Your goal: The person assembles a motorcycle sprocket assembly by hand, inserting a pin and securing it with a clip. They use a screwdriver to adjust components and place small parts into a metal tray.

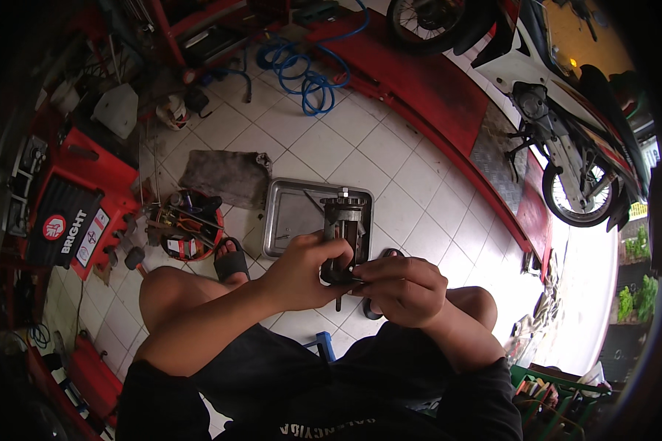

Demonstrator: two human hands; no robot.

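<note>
Over the metal tray (267, 220), the cylindrical metal assembly (343, 214) is gripped at its near end by the left hand (300, 270). Firm support there is advisable, with light pressure applied by the right hand (410, 291), its fingertips pinched; whether anything is held cannot be told.

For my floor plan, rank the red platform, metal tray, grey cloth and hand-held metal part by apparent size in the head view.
1. Red platform
2. Metal tray, partly hidden
3. Grey cloth and hand-held metal part: unsure, since the part is nearer the camera.
</note>
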